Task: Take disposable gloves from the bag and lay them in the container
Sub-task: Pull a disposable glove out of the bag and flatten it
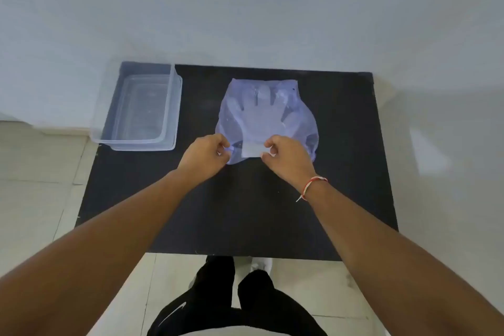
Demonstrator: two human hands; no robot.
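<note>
Both hands pinch the near, open edge of the bag (268,120): left hand (206,152) at its left corner, right hand (286,154) just right of the white cuff of the gloves (259,114) showing through. Thin, limp film, probably slippery and clingy; best taken by the cuff. Container (174,106) sits well left on the black worktop (245,213), against a pale wall, tiled floor below.

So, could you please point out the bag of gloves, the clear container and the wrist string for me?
bag of gloves (268,114), head view, on the glove shape showing through its middle.
clear container (167,106), head view, on its right wall.
wrist string (313,184), head view, on the band across the right wrist.
</note>
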